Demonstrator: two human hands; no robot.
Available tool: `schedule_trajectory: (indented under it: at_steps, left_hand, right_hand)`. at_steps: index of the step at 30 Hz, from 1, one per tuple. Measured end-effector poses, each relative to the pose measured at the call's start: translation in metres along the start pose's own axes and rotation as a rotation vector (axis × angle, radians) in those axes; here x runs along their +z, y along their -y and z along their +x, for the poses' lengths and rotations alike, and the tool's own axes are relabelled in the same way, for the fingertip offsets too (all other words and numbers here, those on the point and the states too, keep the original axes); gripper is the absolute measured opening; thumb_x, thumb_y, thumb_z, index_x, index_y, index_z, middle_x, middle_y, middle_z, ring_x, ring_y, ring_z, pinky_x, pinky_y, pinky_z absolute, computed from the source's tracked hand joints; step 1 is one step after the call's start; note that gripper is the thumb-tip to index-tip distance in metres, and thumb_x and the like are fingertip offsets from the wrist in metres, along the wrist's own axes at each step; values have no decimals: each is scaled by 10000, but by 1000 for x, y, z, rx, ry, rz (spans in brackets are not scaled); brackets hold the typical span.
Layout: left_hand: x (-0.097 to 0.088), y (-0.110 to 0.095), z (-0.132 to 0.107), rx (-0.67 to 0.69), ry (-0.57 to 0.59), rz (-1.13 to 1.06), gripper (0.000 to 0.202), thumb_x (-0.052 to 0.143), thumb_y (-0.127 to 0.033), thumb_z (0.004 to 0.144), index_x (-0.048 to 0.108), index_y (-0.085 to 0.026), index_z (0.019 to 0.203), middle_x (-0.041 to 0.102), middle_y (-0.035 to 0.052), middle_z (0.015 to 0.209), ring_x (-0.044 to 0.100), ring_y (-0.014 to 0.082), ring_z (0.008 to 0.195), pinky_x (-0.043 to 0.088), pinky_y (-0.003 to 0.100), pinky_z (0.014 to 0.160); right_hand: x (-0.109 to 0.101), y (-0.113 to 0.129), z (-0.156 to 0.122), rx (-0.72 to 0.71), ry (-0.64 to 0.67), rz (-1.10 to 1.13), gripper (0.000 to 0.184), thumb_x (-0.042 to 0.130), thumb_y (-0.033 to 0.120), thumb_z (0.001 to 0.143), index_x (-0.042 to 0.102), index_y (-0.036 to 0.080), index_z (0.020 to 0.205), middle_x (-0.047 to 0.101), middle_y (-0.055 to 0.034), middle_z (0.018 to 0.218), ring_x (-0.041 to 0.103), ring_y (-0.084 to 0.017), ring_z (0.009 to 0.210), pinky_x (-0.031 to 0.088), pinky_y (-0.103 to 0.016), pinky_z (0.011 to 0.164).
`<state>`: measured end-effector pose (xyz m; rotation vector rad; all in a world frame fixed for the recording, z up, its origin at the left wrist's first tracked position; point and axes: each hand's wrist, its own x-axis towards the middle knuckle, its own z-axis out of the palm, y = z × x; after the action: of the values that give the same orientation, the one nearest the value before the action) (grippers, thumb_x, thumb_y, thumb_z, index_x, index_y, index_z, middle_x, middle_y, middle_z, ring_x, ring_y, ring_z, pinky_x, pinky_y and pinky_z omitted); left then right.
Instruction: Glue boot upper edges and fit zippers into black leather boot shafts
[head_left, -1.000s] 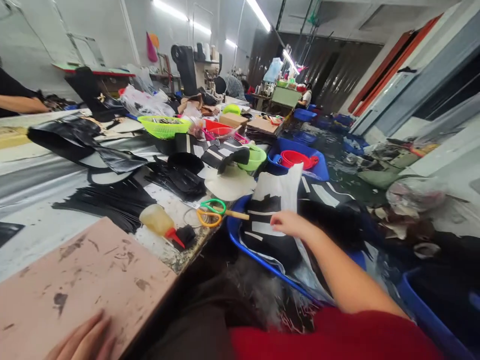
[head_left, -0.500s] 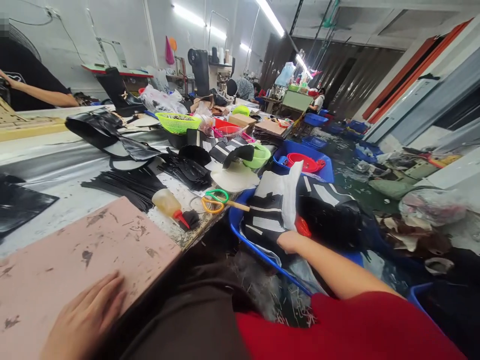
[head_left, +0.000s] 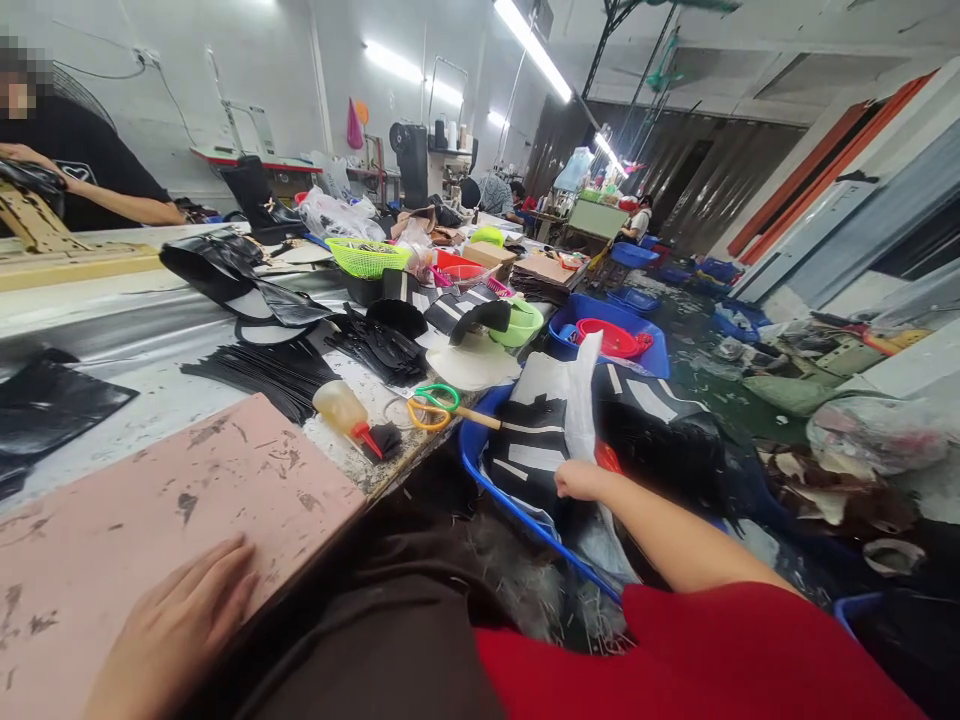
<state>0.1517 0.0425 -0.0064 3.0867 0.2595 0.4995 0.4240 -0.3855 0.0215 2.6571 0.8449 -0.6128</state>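
Note:
My left hand [head_left: 184, 610] lies flat, fingers stretched out, on a pink board [head_left: 247, 480] marked with dark scuffs. Over a blue tub [head_left: 525, 525] to the right, my right hand [head_left: 581, 482] is closed, its fingers curled in at the edge of a black sheet piece with white strips [head_left: 529, 440]. What is between those fingers is hidden. White padded material [head_left: 581, 400] stands up beside that hand, and more black pieces [head_left: 660, 440] lie to its right. Scissors with green and orange handles [head_left: 433, 408] and a glue bottle with a red tip [head_left: 341, 408] lie on the table.
Fanned black strips [head_left: 255, 375] and a black boot-like piece [head_left: 225, 275] lie on the table. Behind stand a yellow-green basket [head_left: 367, 257] and a second blue tub [head_left: 645, 350]. A co-worker [head_left: 97, 180] sits at the far left; scraps and bags cover the floor at right.
The view has shifted slightly, showing more of the co-worker at left. My right hand has curled tighter at the black piece. My left hand stays flat on the board.

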Motion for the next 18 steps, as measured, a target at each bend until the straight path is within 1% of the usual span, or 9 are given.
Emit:
schedule_trajectory:
  at_steps: [2, 4, 6, 7, 11, 12, 14, 16, 18]
  left_hand:
    - [-7, -4, 4, -65, 59, -44, 518, 223, -435, 798, 641, -163, 938, 644, 98, 1060, 601, 241, 977, 445, 378, 894]
    - [-19, -12, 12, -163, 152, -94, 527, 249, -481, 762, 636, -169, 934, 655, 97, 1031, 612, 249, 945, 463, 383, 866]
    - [-36, -26, 26, -248, 224, -163, 564, 303, -560, 716, 615, -172, 981, 667, 93, 993, 625, 259, 899, 489, 393, 817]
    - [-47, -36, 35, -249, 236, -214, 604, 337, -606, 696, 588, -178, 1040, 659, 89, 1011, 618, 263, 915, 487, 402, 820]
    - [-96, -97, 73, 5, 116, -517, 804, 497, -712, 596, 455, -199, 1214, 565, 88, 1193, 539, 277, 1070, 451, 415, 887]
    - [-107, -114, 81, 89, 111, -632, 806, 514, -691, 618, 416, -197, 1248, 537, 87, 1229, 529, 267, 1087, 460, 394, 881]
    - [-126, -139, 94, 165, 161, -864, 702, 544, -636, 649, 475, -181, 1178, 591, 75, 1151, 587, 246, 992, 512, 348, 790]
    - [-141, -143, 100, 73, 195, -1008, 502, 526, -572, 698, 577, -167, 990, 672, 38, 948, 644, 215, 815, 544, 316, 663]
    - [-156, -121, 100, -80, 185, -1044, 414, 532, -527, 696, 606, -148, 845, 687, 11, 769, 651, 199, 678, 545, 307, 570]
  right_hand:
    - [-19, 2, -4, 5, -136, -4, 205, 453, 223, 848, 644, 170, 796, 670, -65, 817, 607, -159, 750, 388, -226, 612]
    - [-44, 6, -11, 4, -259, -15, 305, 310, 245, 912, 600, 150, 908, 646, -104, 931, 583, -174, 850, 371, -243, 665]
    - [-74, 17, -22, -59, -394, -49, 322, 277, 277, 921, 574, 150, 926, 639, -103, 921, 572, -175, 841, 352, -245, 651]
    - [-90, 27, -27, -141, -494, -84, 320, 286, 293, 918, 574, 155, 895, 643, -91, 864, 574, -167, 784, 342, -242, 618]
    - [-150, 94, -52, -627, -884, -164, 319, 292, 284, 916, 561, 168, 788, 600, -25, 670, 527, -116, 605, 305, -216, 525]
    - [-163, 115, -59, -730, -949, -158, 305, 297, 268, 916, 558, 170, 792, 585, -13, 656, 518, -106, 594, 310, -207, 525]
    - [-186, 152, -72, -900, -1036, -98, 296, 295, 270, 920, 556, 179, 812, 560, 6, 662, 516, -92, 600, 340, -194, 542]
    - [-206, 173, -80, -994, -1135, 57, 298, 283, 294, 929, 552, 191, 851, 553, 11, 717, 533, -87, 651, 387, -199, 594]
    - [-224, 175, -75, -989, -1256, 293, 293, 282, 337, 932, 540, 200, 903, 549, 7, 795, 548, -88, 706, 422, -224, 653]
